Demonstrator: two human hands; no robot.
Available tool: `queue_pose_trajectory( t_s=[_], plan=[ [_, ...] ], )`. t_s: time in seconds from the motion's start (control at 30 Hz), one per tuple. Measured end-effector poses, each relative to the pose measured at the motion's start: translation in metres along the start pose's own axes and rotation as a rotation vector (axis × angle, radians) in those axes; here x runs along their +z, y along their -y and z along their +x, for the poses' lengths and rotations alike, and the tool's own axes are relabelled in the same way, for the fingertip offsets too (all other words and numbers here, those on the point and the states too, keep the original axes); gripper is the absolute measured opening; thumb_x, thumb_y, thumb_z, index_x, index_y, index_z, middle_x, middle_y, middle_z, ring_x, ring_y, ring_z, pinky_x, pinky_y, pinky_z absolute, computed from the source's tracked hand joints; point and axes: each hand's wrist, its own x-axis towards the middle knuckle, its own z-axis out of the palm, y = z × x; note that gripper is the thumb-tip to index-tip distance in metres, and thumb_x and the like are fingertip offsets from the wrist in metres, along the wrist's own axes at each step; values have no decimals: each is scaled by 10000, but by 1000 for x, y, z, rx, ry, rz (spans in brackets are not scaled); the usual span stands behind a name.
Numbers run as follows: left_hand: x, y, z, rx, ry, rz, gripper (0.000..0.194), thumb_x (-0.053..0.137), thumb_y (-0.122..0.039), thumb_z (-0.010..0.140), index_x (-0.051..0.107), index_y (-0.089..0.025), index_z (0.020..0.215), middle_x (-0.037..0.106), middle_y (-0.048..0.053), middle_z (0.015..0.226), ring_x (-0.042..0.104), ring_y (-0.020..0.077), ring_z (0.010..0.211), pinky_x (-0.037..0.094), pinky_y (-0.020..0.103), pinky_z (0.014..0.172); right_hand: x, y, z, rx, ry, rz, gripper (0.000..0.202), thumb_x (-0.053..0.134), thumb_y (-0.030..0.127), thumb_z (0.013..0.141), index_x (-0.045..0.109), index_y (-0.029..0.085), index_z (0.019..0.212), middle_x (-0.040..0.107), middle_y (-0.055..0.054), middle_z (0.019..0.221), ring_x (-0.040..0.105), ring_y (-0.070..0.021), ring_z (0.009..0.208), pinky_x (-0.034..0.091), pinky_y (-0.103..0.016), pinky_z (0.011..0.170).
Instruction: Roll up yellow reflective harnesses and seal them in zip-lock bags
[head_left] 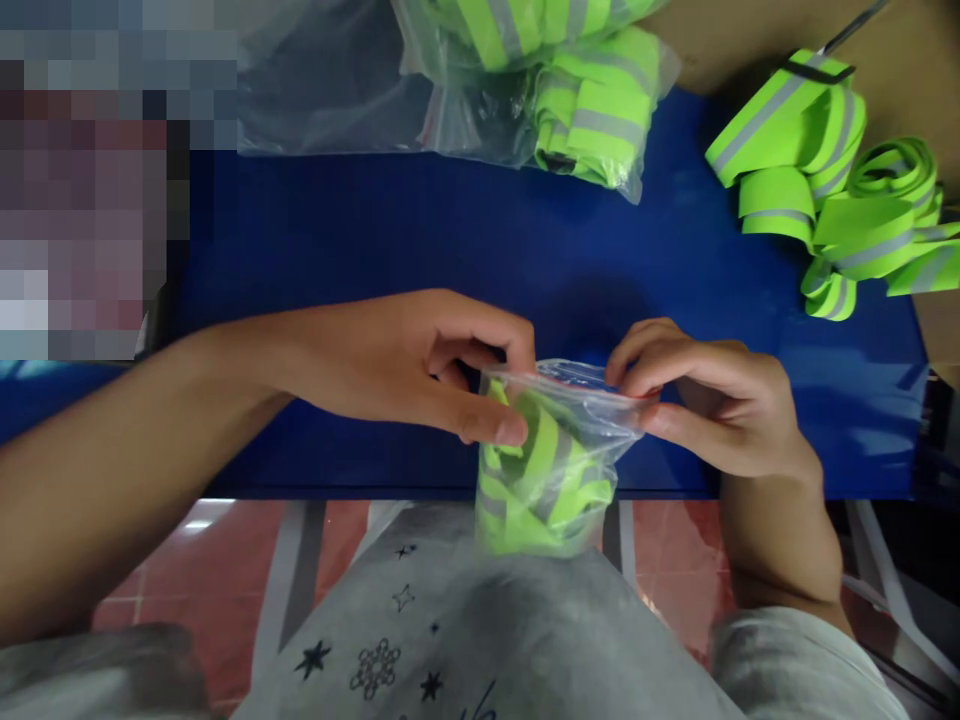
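A clear zip-lock bag [551,460] hangs at the near edge of the blue table, in front of my shirt. Inside it lies a rolled neon-yellow reflective strap [551,480] with grey stripes. My left hand [442,370] pinches the bag's left top corner, thumb in front and fingers behind. With thumb and fingertips, my right hand [705,395] grips the right top corner by the red zip line. The bag's mouth is stretched between both hands; I cannot tell whether the zip is fully closed.
Several loose neon reflective straps [840,190] are heaped at the back right, beside brown cardboard [750,40]. Filled clear bags [600,110] lie at the back middle, near flat clear plastic bags [330,90]. The blue table [360,230] stretches beneath them.
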Motion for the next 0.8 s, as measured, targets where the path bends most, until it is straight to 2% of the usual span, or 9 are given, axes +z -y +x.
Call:
queue_pose_trajectory(
  t_s=[0.07,0.13,0.23,0.3,0.4,0.5,0.6,0.7,0.8],
  plan=[
    [-2,-4,-1,-41,139,59,166,755,-407,908,816,-272,982,781,51,1068,759,216,930,613,250,743,3,1,0,-31,28,57,158,781,244,936,762,251,1094,769,-29,893,725,-212,896,579,-420,896],
    [-3,-4,-2,-50,164,123,152,744,-384,919,832,-282,991,781,46,1031,757,209,918,610,241,761,9,1,0,-46,66,163,160,763,203,947,758,227,1105,766,-30,883,721,-188,865,588,-374,839],
    [-1,2,-1,25,40,180,143,768,-358,893,796,-263,997,775,40,948,732,189,817,584,232,713,16,-2,0,-29,104,320,166,716,166,979,754,197,1137,773,-45,926,725,-150,820,587,-294,734],
    [1,8,1,128,-39,207,120,751,-338,901,740,-251,983,743,24,859,678,154,713,546,226,660,19,-5,0,-24,75,340,171,701,157,989,752,196,1147,781,-50,961,734,-141,834,591,-273,740],
    [6,12,3,192,-121,173,163,762,-332,898,655,-254,994,711,6,846,649,134,684,508,228,624,18,-6,0,4,46,297,157,681,163,1004,752,195,1141,788,-53,991,749,-140,880,600,-246,752],
    [16,9,4,132,-175,5,377,829,-352,854,594,-271,1137,728,22,955,727,178,834,572,275,745,17,-4,0,66,77,267,186,577,212,1070,757,192,1113,793,-46,965,747,-117,788,588,-206,663],
    [30,8,5,105,-193,-158,527,844,-340,852,506,-286,1252,700,18,1028,740,174,910,600,292,838,21,-3,2,123,-23,106,185,638,203,1038,730,210,1199,780,-11,961,697,-71,670,551,-162,582],
    [44,10,7,73,-178,-310,588,819,-328,888,415,-327,1315,646,0,1093,732,144,920,611,270,836,24,-4,6,68,-59,-138,240,767,269,959,737,215,1191,756,-34,1026,707,-102,768,574,-206,643],
    [53,14,9,35,-159,-425,708,837,-306,869,367,-375,1394,605,10,1190,729,137,910,623,264,803,24,-5,8,20,-41,-247,130,746,315,979,759,240,1083,760,-44,1013,718,-142,838,576,-261,692]
  ],
)
